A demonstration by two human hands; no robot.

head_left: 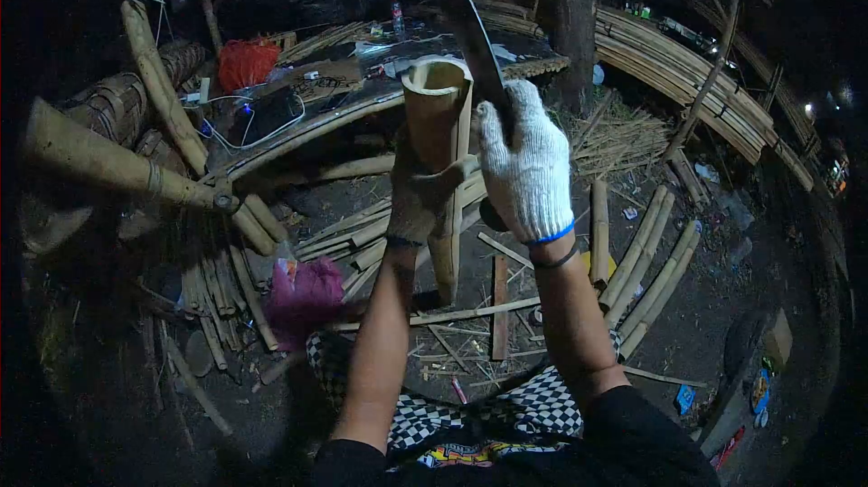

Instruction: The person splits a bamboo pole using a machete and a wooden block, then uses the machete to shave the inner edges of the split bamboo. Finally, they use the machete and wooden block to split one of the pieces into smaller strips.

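Observation:
A thick, hollow bamboo piece point(438, 116) stands upright in front of me, its open round end at the top and a narrower length reaching down toward the ground. My left hand point(421, 202), in a glove and in shadow, is wrapped around its middle with the thumb across the front. My right hand point(526, 161), in a white knit glove with a blue cuff, is closed on a machete. The long dark machete blade point(475, 35) points up and slightly left, its bright edge on the right, overlapping the space just beside the bamboo's rim. The palm hides most of the handle.
Behind the bamboo, a low platform point(362, 94) carries a red plastic bag point(247, 62), cables and a bottle point(398, 17). Bamboo poles point(637, 261) lie at right, split strips point(362, 232) on the ground ahead. A pink bag point(307, 293) sits left; a bamboo post point(117, 157) juts in.

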